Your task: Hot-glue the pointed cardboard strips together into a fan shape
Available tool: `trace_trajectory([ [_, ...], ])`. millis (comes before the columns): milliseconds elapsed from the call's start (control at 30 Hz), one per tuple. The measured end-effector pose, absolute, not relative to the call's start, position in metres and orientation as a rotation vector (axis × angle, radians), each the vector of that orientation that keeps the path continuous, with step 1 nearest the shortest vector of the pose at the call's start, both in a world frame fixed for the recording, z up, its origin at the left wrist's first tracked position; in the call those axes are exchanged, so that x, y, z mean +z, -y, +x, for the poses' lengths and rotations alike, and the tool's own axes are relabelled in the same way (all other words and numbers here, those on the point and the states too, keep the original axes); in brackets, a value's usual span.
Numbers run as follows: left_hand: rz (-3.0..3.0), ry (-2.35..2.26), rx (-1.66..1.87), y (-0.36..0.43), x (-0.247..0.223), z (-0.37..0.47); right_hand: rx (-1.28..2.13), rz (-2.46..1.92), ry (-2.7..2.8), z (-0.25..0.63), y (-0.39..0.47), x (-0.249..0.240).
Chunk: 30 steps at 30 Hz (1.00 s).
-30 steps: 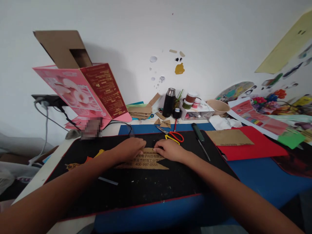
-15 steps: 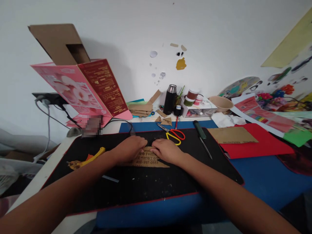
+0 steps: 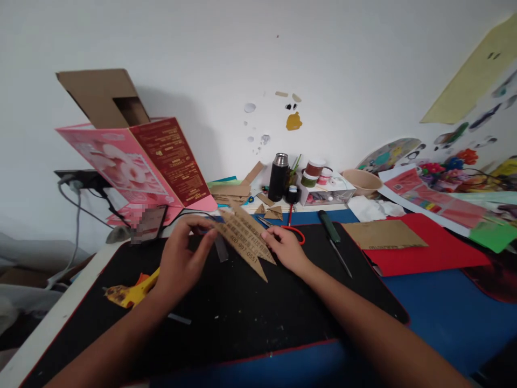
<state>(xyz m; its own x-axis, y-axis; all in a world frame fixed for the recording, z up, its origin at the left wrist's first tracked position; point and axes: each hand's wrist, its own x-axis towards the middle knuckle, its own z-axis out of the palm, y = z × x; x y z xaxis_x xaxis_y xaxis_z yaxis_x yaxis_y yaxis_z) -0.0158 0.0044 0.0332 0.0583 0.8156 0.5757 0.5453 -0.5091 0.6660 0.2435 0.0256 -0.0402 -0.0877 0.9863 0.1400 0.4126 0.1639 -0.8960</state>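
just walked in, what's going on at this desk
A person has a cut piece of cardboard at a slant over the black mat. The right hand pinches its right edge; the left hand is at its left end, though how firm that grip is, I can't tell. A yellow glue gun lies by the left forearm, and scissors lie partly hidden behind the right hand.

A white desk [image 3: 58,312] shows its bare edge at lower left. On it lies a blue mat [image 3: 440,312], seen at right and along the bottom, overlapped by a black mat [image 3: 283,318] across the centre. Along the back stand a pink box [image 3: 121,167] at left, a black flask [image 3: 278,180] mid-frame and a tan bowl [image 3: 362,186] right of centre.
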Motion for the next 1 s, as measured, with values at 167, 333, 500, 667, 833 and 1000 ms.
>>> trace_trajectory([
  [167,1.155,-1.071,1.391,-0.023,0.014,-0.006,1.122,-1.186,1.271,0.231,-0.031,-0.033],
  [333,0.757,-0.754,1.050,-0.036,0.014,0.023,1.185,-1.136,1.156,0.212,-0.029,-0.031],
  [500,0.601,-0.684,1.034,-0.046,0.028,0.041,1.160,-1.100,1.242,0.197,-0.031,-0.035],
  [667,0.514,-0.588,1.050,-0.051,0.031,0.038,1.204,-1.063,1.235,0.190,-0.036,-0.034],
  [833,0.468,-0.591,1.150,-0.046,0.032,0.036,1.208,-1.064,1.232,0.186,-0.040,-0.037],
  [1000,0.442,-0.590,1.201,-0.043,0.026,0.035,1.212,-1.069,1.242,0.183,-0.034,-0.048],
])
